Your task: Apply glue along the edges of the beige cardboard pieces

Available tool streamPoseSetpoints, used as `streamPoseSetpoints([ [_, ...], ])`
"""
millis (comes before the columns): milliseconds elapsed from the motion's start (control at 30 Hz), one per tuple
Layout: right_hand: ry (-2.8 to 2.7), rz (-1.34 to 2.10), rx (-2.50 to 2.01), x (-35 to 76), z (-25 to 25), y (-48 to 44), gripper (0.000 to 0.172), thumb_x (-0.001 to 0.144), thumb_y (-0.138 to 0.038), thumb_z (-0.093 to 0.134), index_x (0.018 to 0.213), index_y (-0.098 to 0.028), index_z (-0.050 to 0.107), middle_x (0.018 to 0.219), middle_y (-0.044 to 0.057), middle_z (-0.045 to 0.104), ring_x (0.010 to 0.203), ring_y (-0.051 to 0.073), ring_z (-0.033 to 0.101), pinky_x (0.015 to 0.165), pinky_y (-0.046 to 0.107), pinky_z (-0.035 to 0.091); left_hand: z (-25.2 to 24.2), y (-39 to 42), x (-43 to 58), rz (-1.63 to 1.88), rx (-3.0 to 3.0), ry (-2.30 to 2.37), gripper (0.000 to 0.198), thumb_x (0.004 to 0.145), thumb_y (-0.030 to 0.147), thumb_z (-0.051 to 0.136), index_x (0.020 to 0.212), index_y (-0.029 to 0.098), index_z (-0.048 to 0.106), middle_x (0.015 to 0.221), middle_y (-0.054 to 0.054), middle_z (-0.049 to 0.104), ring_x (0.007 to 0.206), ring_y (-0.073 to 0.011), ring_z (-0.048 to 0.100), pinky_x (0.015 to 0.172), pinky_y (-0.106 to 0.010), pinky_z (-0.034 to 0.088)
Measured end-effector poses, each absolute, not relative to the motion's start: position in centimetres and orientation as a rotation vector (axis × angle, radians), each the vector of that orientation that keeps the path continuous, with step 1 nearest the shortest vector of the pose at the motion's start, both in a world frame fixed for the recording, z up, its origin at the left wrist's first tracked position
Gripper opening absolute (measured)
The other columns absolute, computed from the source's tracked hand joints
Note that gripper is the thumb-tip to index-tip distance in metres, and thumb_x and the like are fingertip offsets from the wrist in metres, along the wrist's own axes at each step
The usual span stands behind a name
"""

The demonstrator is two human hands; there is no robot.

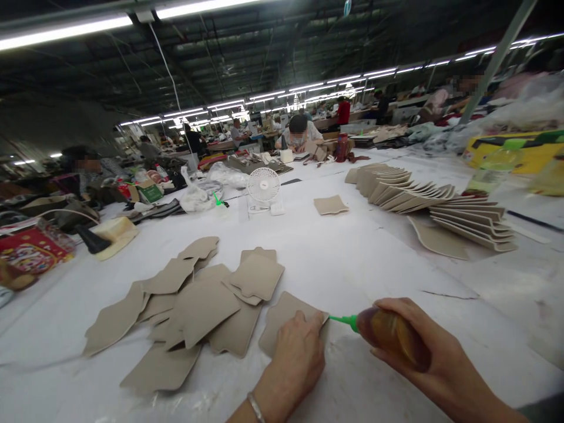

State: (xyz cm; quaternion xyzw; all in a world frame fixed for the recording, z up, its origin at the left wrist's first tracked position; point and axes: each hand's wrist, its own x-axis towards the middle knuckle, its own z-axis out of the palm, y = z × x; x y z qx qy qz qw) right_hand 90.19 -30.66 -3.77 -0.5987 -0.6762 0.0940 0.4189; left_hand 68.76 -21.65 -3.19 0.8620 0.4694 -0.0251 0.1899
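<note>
Down on the bench [335, 258], the left hand [297, 352] presses the beige piece [282, 314], fingers [304, 323] flat and gripping nothing. The right hand [423, 346] wraps the amber-filled glue bottle [392, 335], with its green nozzle [343, 320] at the piece's right edge.

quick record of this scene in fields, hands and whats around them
left hand: pressing down on beige piece
right hand: gripping amber squeeze bottle, green nozzle at that piece's edge
near left: scattered beige pieces, overlapping
far right: fanned row of pieces
middle back: small white fan
surface: white table
</note>
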Motion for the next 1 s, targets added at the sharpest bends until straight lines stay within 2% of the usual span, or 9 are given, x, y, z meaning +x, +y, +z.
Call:
streamPoseSetpoints([
  [233,-1.769,0.246,-1.446,90.0,-3.1,-30.8,0.042,0.082,-0.034,0.068,0.118,-0.031,0.047,0.105,0.003,0.06,0.092,0.023,0.063,0.076,0.029,0.053,-3.0,-21.9,69.0,-0.115,2.422,1.322,0.048,0.085,0.017,0.039,0.13,0.03,0.049,0.1,-0.01,0.059,0.088,-0.0253,0.061,0.078,-0.037,0.048],
  [400,-1.685,0.231,-1.498,90.5,-3.7,-30.7,0.04,0.084,-0.036,0.066,0.118,-0.031,0.047,0.108,0.002,0.059,0.094,0.022,0.062,0.078,0.03,0.054,-3.0,-21.9,68.8,-0.093,2.449,1.284,0.049,0.085,0.017,0.037,0.132,0.03,0.048,0.099,-0.01,0.059,0.09,-0.0258,0.061,0.078,-0.037,0.048],
  [600,-1.647,0.256,-1.545,91.3,-5.1,-31.1,0.045,0.083,-0.042,0.067,0.121,-0.032,0.045,0.114,0.003,0.058,0.1,0.023,0.061,0.083,0.031,0.053,-3.4,-21.8,68.4,-0.095,2.463,1.247,0.052,0.087,0.02,0.034,0.137,0.031,0.043,0.104,-0.011,0.058,0.091,-0.0269,0.061,0.077,-0.039,0.049],
  [867,-1.68,0.254,-1.511,90.9,-4.9,-30.7,0.038,0.085,-0.039,0.065,0.117,-0.031,0.046,0.108,0.003,0.058,0.093,0.021,0.061,0.079,0.03,0.053,-3.4,-21.6,68.2,-0.078,2.463,1.208,0.05,0.088,0.023,0.031,0.136,0.031,0.043,0.101,-0.01,0.057,0.089,-0.027,0.06,0.076,-0.038,0.048],
  [1000,-1.658,0.308,-1.538,91.1,-5.4,-31.0,0.041,0.085,-0.04,0.065,0.12,-0.032,0.045,0.112,0.003,0.058,0.099,0.023,0.061,0.084,0.031,0.053,-3.4,-21.6,68.2,-0.081,2.461,1.205,0.05,0.088,0.024,0.033,0.137,0.03,0.043,0.103,-0.011,0.057,0.091,-0.0268,0.06,0.077,-0.038,0.048],
])
